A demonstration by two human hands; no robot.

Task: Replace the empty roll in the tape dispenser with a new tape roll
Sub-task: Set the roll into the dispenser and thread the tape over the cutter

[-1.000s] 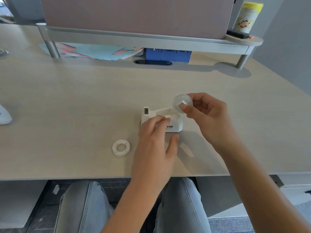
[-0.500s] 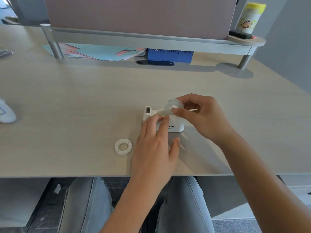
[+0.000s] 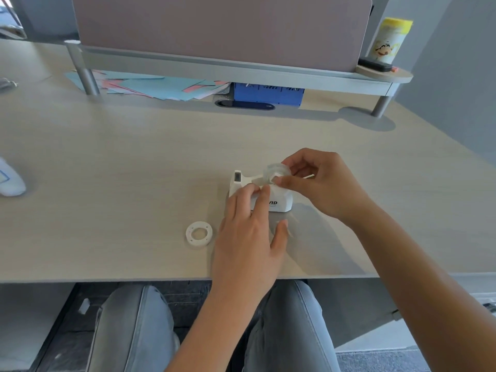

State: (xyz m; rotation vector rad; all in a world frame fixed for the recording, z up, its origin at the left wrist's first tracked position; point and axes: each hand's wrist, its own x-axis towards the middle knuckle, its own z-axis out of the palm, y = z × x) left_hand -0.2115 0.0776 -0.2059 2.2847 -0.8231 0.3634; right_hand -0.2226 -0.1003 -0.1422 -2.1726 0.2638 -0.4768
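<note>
A small white tape dispenser (image 3: 280,201) stands on the pale wooden desk (image 3: 134,162), its cutter end pointing left. My right hand (image 3: 316,183) pinches a clear tape roll (image 3: 276,171) at the top of the dispenser's cradle; how deep the roll sits in it is hidden by my fingers. My left hand (image 3: 248,232) rests its fingertips on the dispenser's near side and holds it down. A white empty core ring (image 3: 199,233) lies flat on the desk, left of my left hand.
A raised shelf (image 3: 241,68) crosses the back of the desk, with coloured papers (image 3: 150,85) and a blue box (image 3: 268,92) under it. A yellow-lidded canister (image 3: 390,40) stands at its right end. A white object (image 3: 9,181) lies at the far left.
My right hand has lowered the clear roll from above the dispenser down into its cradle. My left hand has stayed on the dispenser.
</note>
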